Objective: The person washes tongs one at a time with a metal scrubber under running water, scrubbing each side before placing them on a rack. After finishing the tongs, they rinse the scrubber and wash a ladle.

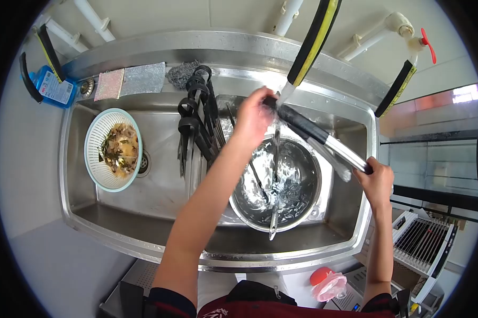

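My left hand (253, 117) is closed round the upper end of a long black-and-silver utensil (308, 127), under the running faucet (308, 45). My right hand (375, 183) grips the lower right end of the same utensil. A second, clear or silvery part, blurred, lies alongside it. Below, a round metal basin (297, 212) in the right sink compartment holds water and a few long utensils. Left of my left forearm, several black-handled utensils (196, 114) rest across the sink divider.
A white strainer basket (94, 159) with food scraps stands in the left compartment by the drain. Cloths (143, 78) and a scouring pad (182, 74) lie on the back ledge. A blue bottle (56, 87) is far left; a rack (423, 241) stands right.
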The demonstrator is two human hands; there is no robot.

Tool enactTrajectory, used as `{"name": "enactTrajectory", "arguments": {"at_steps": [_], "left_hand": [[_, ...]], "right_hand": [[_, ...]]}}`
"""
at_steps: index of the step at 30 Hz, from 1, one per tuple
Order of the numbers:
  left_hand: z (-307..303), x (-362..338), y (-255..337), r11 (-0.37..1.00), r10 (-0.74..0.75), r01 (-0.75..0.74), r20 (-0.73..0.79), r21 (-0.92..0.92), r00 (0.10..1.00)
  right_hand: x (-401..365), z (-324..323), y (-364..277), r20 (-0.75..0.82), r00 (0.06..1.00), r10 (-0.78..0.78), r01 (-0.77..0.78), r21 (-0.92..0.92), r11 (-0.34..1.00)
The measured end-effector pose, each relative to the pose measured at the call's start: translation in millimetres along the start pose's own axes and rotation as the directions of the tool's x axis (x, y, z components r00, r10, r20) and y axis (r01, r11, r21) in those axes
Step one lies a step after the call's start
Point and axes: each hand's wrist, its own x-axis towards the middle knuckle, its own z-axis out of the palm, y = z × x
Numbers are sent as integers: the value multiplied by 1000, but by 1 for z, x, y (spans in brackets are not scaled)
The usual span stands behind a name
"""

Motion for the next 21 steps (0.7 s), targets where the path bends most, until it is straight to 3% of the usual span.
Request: {"name": "enactTrajectory", "arguments": {"at_steps": [1,4,7,11,13,16,17,20,21], "left_hand": [[20,-2,-8,992,30,-26,27,-125,999],[37,-9,-15,978,19,3,105,-208,994],[44,-19,-16,987,110,-103,55,-120,992],[40,-20,-27,990,129,-128,18,-58,991],[42,-22,-22,978,181,-174,52,-115,982],[44,-28,-7,899,422,-432,-120,-71,899],[39,-38,1,916,392,-395,-46,-67,919],[51,-94,42,886,461,-459,-12,73,887],[53,-114,53,712,648,-654,122,255,752]], "right_hand": [[0,0,2,4,1000,2,-2,1,1000],[-6,0,8,-74,995,60,-58,39,998],[-7,5,9,-67,997,36,-33,50,998],[4,20,-11,-93,995,-25,35,104,994],[12,23,-28,-70,997,-16,23,97,995],[17,29,-45,-89,996,-27,49,257,965],[15,28,-51,-91,995,-41,65,292,954],[-6,24,-73,-96,985,-144,173,480,860],[-15,23,-86,-115,974,-196,227,545,807]]}}
